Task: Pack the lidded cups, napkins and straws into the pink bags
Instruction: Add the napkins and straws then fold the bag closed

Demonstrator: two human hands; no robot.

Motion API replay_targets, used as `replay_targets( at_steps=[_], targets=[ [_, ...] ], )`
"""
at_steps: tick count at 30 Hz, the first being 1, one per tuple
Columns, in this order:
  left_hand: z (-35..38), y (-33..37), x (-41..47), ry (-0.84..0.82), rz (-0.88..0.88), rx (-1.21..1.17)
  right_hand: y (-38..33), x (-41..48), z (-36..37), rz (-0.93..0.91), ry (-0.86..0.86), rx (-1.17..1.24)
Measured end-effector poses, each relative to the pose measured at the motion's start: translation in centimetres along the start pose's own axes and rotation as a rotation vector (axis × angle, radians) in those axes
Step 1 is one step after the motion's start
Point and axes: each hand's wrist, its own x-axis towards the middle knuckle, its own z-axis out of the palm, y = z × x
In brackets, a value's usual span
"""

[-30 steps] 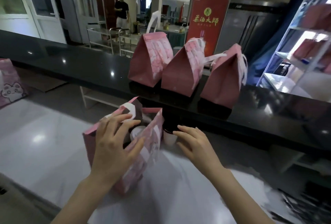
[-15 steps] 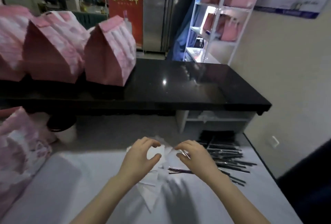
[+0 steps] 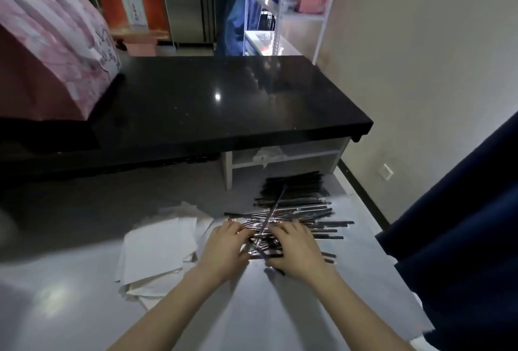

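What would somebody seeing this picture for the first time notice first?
Most likely the two hands, left hand and right hand, meeting low in the middle on a messy pile of dark wrapped straws on the white table; whether they grip any is unclear. A stack of white napkins lies just left of them, and a big pink bag stands on the black counter at the upper left.

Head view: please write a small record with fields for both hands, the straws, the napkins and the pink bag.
left hand: on the straws, grip unclear
right hand: on the straws, grip unclear
straws: loose pile on the white table
napkins: stack left of the straws
pink bag: standing on the black counter
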Motion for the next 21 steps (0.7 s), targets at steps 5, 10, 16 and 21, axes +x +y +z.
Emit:
replay_targets(
  at_steps=[5,10,16,21],
  targets=[
    [0.2,-0.1,-0.6,0.042,-0.043,-0.010,-0.7,-0.1,1.5,-0.038,0.072,0.041],
    [-0.2,-0.1,-1.1,0.096,0.029,0.000,-1.5,-0.8,2.7,-0.048,0.134,0.102],
    [-0.3,-0.3,-1.5,0.086,0.041,0.047,-2.2,-1.3,2.3,-0.086,0.166,0.129],
    [-0.1,-0.7,-2.3,0.065,0.065,0.056,-2.6,-1.6,1.8,-0.145,0.275,0.099]
  ],
)
